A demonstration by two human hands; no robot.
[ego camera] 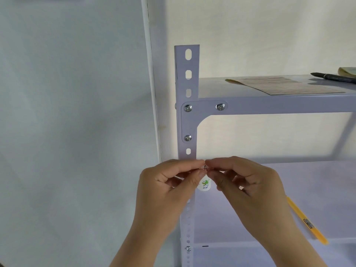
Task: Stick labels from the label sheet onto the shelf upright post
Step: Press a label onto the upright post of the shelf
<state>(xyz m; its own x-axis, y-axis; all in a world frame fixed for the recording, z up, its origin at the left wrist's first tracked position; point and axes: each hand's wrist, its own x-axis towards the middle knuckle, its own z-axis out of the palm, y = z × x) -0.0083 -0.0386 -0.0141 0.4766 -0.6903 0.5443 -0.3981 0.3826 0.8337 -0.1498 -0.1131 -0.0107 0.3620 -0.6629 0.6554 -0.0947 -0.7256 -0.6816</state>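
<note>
A: Hands?
B: Left hand [169, 182] and right hand [244, 180] both pinch a small label [205, 167] against the upright post [187, 120], centre frame.
A: Label sheet?
B: Label sheet [285, 85] flat on top shelf [269, 106], upper right, beside a black pen [335, 78].

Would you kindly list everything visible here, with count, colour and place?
shelf upright post: one, pale lilac, slotted, centre
screws: three, silver, on the corner bracket
label sheet: one, pale, flat on the top shelf
marker: one, black, top shelf, far right
utility knife: one, yellow, lower shelf, right
label: one, small, marked in pen, pinched between both hands
sticker: one, white with green print, below the fingers
left hand: one, pinching the label
right hand: one, pinching the label
</note>
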